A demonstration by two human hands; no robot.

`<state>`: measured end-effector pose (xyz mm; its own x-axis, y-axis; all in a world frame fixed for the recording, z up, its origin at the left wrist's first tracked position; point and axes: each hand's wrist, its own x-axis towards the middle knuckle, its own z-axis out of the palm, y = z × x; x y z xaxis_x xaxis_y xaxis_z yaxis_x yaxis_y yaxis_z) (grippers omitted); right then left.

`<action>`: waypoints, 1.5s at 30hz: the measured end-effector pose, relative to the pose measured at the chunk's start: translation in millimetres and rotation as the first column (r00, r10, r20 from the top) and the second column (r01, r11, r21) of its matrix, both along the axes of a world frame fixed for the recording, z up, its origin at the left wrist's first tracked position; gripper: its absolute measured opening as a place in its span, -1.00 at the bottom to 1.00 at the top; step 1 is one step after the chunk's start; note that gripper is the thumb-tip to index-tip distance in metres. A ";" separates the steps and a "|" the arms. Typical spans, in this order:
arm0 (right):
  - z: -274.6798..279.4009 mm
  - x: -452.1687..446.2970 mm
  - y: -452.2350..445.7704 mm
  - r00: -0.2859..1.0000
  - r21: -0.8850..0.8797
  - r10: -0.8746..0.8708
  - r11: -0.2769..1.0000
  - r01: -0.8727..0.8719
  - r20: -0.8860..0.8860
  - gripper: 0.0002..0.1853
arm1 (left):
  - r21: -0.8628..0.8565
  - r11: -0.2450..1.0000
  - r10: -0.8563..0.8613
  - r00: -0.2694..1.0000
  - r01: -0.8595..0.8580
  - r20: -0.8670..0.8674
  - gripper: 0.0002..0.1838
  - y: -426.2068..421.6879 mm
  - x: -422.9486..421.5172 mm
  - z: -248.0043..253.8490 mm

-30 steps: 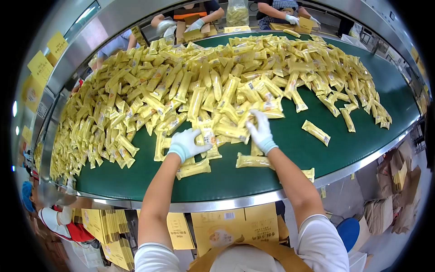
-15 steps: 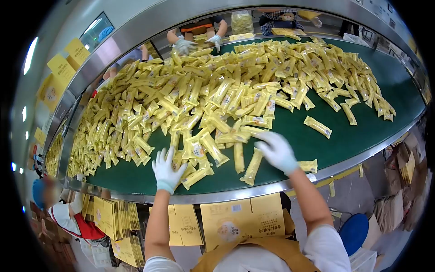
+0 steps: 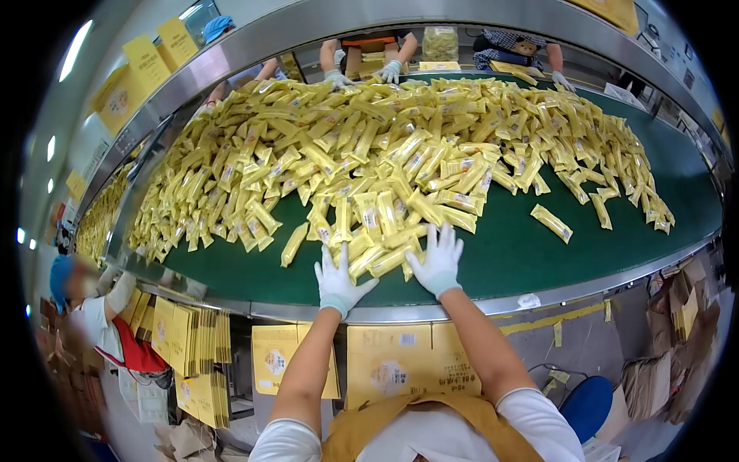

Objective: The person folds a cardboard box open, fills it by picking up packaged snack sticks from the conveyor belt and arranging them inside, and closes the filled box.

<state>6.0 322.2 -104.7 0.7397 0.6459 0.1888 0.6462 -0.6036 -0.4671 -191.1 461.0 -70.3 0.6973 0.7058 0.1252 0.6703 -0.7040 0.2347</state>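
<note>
A wide heap of yellow wrapped packets [image 3: 369,208] lies on the green belt [image 3: 531,269]. My left hand [image 3: 337,285], in a white glove, has its fingers spread at the near edge of the heap, against the lowest packets. To its right my right hand [image 3: 439,266], also gloved, is open with fingers apart, touching the packets' right side. Several packets lie between the two hands. A single packet [image 3: 293,245] rests left of my left hand, and another [image 3: 552,223] lies apart on the right.
Flat yellow cartons [image 3: 412,358] stand below the metal rim [image 3: 369,313]. A co-worker in a red apron [image 3: 138,346] is at the lower left, beside stacked cartons [image 3: 185,339]. Other workers' gloved hands [image 3: 390,71] show across the belt. A blue stool [image 3: 586,406] stands lower right.
Both hands have come closer together around the near packets, which now sit bunched between them. The right hand has moved left, the left hand right. The view has shifted.
</note>
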 end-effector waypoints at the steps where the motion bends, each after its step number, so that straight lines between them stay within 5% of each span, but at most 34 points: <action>1: 1.2 0.9 6.5 0.998 0.011 0.052 0.999 -0.051 -0.029 0.00 | -0.014 1.000 -0.004 1.000 0.004 0.003 0.27 0.0 -1.5 1.5; 4: 10.2 4.2 -13.3 0.990 0.128 0.087 0.989 -0.074 -0.107 0.00 | -0.070 0.997 -0.026 0.991 0.036 0.133 0.25 -6.7 -29.4 -11.1; 5: 18.7 5.8 -35.8 0.989 0.159 0.113 0.983 -0.096 -0.099 -0.07 | -0.030 0.998 -0.040 0.948 0.052 0.317 0.06 -19.3 -47.4 -12.0; 7: 22.0 -12.2 -93.9 0.993 0.499 0.100 0.859 -0.117 0.060 -0.43 | -0.042 0.998 -0.014 0.823 0.046 0.568 -0.14 -40.9 -86.8 -20.4; 10: 10.2 -46.6 -180.5 0.999 0.553 -0.008 0.833 -0.019 0.046 -0.89 | -0.215 0.966 0.232 0.851 -0.145 0.471 -0.28 -79.7 -144.1 -54.1; 11: -13.1 -59.6 -199.1 0.985 0.535 -0.165 0.838 0.108 0.059 -0.93 | -0.314 0.930 0.315 0.855 -0.192 0.412 -0.27 -92.8 -151.2 -60.1; 15: -102.8 -90.7 -228.1 0.907 0.196 -0.334 0.901 0.387 -0.256 -0.41 | -0.668 0.695 0.488 0.857 -0.266 0.166 -0.17 -109.5 -143.8 -103.6; 16: -73.9 -91.9 -224.4 0.678 -0.015 -0.270 0.934 0.357 -0.684 -0.09 | -0.667 0.689 0.488 0.862 -0.284 0.138 -0.13 -116.8 -137.6 -98.2; 19: -55.7 -100.2 -211.4 0.631 -0.051 -0.195 0.969 0.240 -0.751 -0.02 | -0.687 0.664 0.490 0.865 -0.295 0.102 -0.04 -123.7 -127.6 -84.6; 22: -54.6 -104.1 -222.2 0.473 0.154 -0.074 0.892 0.425 -0.878 -0.04 | -0.694 0.676 0.504 0.842 -0.246 0.193 -0.08 -124.8 -133.6 -72.2; 25: -32.2 -112.6 -238.7 0.581 0.298 0.001 0.859 0.417 -0.814 -0.09 | -0.777 0.630 0.537 0.728 -0.010 0.427 -0.22 -136.2 -146.2 -32.0; 26: -32.8 -113.9 -244.8 0.740 0.420 0.024 0.835 0.355 -0.672 -0.17 | -0.656 0.754 0.462 0.691 0.024 0.556 -0.34 -146.8 -149.6 -11.7; 29: 45.7 -110.4 -246.9 0.799 0.679 0.101 0.596 0.428 -0.593 -0.32 | -0.702 0.239 0.615 0.455 0.671 0.644 -0.26 -146.4 -166.5 21.9; 33: 66.9 -96.8 -250.5 0.852 0.714 0.128 0.616 0.333 -0.508 -0.33 | -0.630 0.027 -0.071 0.630 0.776 0.773 -0.17 -153.8 -180.3 62.8; 36: 31.8 -103.9 -250.0 0.815 0.607 0.126 0.734 0.307 -0.565 -0.30 | -0.511 0.043 -0.417 0.480 0.858 0.772 -0.40 -169.7 -176.0 70.9; 39: 5.6 -113.2 -245.5 0.770 0.481 0.115 0.835 0.267 -0.627 -0.26 | -0.454 0.051 -0.434 0.429 0.890 0.792 -0.50 -166.8 -170.2 63.2; 40: 39.9 -135.2 -232.9 0.524 0.478 0.205 0.748 0.461 -0.827 -0.25 | -0.443 0.081 -0.499 0.421 0.893 0.758 -0.51 -162.9 -169.7 66.1; 43: 56.8 -136.1 -219.1 0.608 0.647 0.269 0.505 0.571 -0.747 -0.28 | -0.406 0.151 -0.631 0.404 0.901 0.662 -0.52 -152.3 -168.9 78.4; 45: 71.5 -127.9 -220.1 0.750 0.640 0.142 0.635 0.432 -0.646 -0.30 | -0.396 0.166 -0.653 0.401 0.903 0.642 -0.51 -151.5 -168.7 81.8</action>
